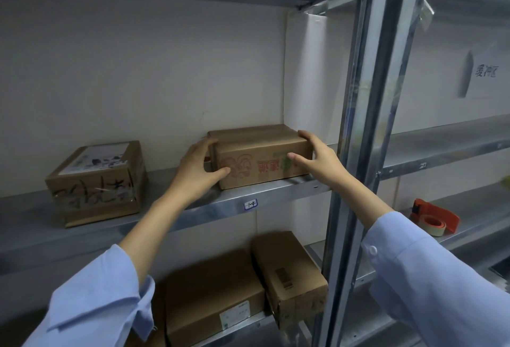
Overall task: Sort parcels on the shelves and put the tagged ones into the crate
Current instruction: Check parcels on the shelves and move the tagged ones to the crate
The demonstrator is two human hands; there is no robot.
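Note:
A brown cardboard parcel (262,153) with red and green print sits on the metal shelf (276,197) near the back wall. My left hand (198,167) grips its left end, thumb on the front face and fingers round the side. My right hand (317,156) grips its right end, thumb on the front and fingers over the top corner. A second parcel (96,181) with a white label on top and black scribbles on its taped front stands further left on the same shelf. No crate is in view.
Two cardboard boxes (215,297) (289,275) lie on the shelf below. A metal upright (358,153) stands just right of my right arm. Beyond it, a red tape dispenser (433,217) rests on the neighbouring shelf. A small label (250,204) is stuck on the shelf edge.

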